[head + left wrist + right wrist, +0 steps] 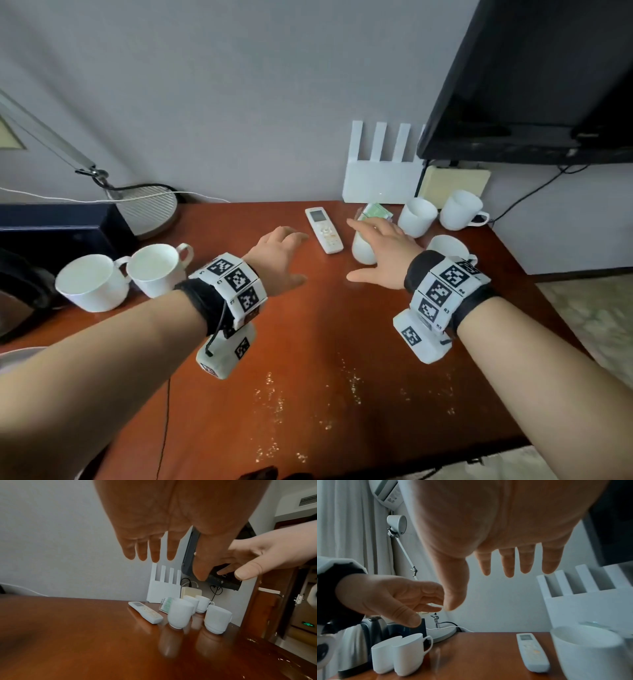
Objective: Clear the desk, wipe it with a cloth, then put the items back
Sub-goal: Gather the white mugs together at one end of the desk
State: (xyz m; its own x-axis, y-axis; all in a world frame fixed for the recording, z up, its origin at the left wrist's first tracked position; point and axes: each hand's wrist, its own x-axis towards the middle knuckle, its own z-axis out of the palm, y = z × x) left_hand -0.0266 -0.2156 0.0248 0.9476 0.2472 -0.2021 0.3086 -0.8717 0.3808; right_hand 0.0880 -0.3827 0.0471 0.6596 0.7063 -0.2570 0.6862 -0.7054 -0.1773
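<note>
On the reddish wooden desk [308, 342] two white cups [123, 274] stand touching at the left, both showing white, bare insides. Four more white cups cluster at the back right; the nearest one [363, 250] sits partly under the right hand [383, 253], whose fingers are spread straight above it without contact. The left hand [277, 257] hovers over bare wood, fingers loose and holding nothing. Between the hands lies a white remote [324, 229]. A green-printed packet [376, 211] stands behind the nearest cup, a white router [380, 181] leans at the wall, and pale specks [274, 404] dot the front of the desk.
</note>
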